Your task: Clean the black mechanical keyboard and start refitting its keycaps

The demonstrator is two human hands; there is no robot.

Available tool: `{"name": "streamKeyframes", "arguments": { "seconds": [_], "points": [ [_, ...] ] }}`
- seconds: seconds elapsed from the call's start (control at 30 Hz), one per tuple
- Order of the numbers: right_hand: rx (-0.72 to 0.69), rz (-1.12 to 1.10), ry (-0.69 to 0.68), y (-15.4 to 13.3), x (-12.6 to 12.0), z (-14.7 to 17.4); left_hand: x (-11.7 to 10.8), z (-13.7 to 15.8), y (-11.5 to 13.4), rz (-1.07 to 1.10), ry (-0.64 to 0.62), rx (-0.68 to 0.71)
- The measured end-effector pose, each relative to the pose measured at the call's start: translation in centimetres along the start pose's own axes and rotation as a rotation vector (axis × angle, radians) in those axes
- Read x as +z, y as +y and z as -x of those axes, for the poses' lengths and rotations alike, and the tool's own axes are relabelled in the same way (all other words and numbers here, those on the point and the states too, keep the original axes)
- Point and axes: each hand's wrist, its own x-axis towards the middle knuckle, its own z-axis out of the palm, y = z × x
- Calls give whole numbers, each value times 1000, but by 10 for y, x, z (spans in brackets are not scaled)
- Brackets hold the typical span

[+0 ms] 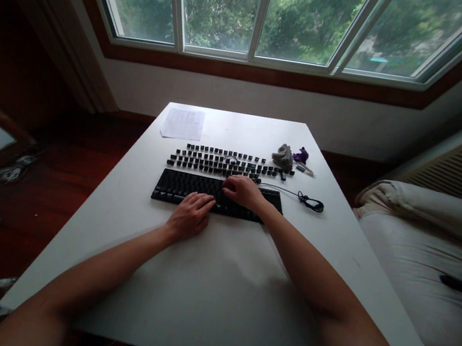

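Note:
A black keyboard lies across the white table in front of me. My left hand rests at its front edge, fingers stretched out flat with the tips on the lower keys. Over the middle of the keyboard is my right hand, its fingers bent down and drawn together at the keys; whatever they hold, if anything, is too small and hidden to make out. Loose black keycaps stand in several rows just behind the keyboard. The coiled black cable lies to its right.
A printed sheet of paper lies at the table's back left. At the back right are a grey cloth, a purple cloth and slim tools. A pale padded seat stands right of the white table.

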Motion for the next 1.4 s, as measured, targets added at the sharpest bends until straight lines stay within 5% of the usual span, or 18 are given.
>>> {"name": "streamKeyframes", "arguments": {
  "seconds": [0.23,0.97,1.4],
  "points": [
    [-127,-216,-171,-3,-1,17,3,0,-1,4,16,4],
    [-62,118,-260,-29,-3,13,2,0,-2,18,4,-11],
    [-37,-262,-23,2,0,40,1,-1,-2,3,-22,16]
  ]
}}
